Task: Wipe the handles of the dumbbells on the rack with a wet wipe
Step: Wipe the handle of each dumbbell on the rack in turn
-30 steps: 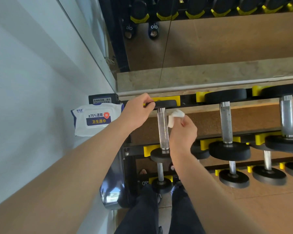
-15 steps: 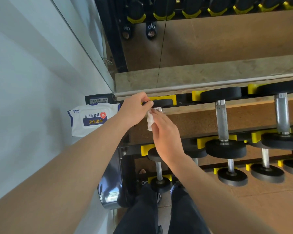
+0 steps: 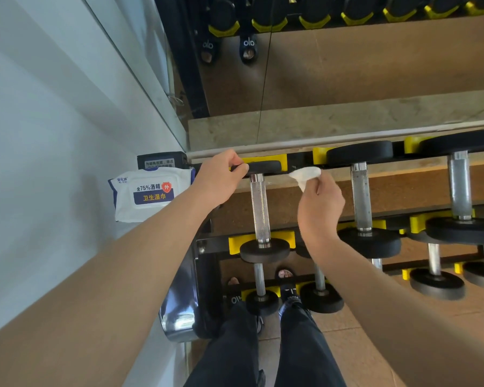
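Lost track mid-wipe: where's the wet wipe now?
Head view, centre: the wet wipe is pinched in the right hand, between the leftmost dumbbell handle and the next one.

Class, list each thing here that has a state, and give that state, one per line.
Left hand: gripping the far plate of the leftmost dumbbell.
Right hand: holding the wet wipe, off the handles.
Leftmost dumbbell handle: bare, untouched.
Wipes pack: lid shut.

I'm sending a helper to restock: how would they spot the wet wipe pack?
Find the dumbbell rack below the mirror. At its left end, against the white wall, lies the wet wipe pack: soft and white, with a blue label, unlike the black box behind it.
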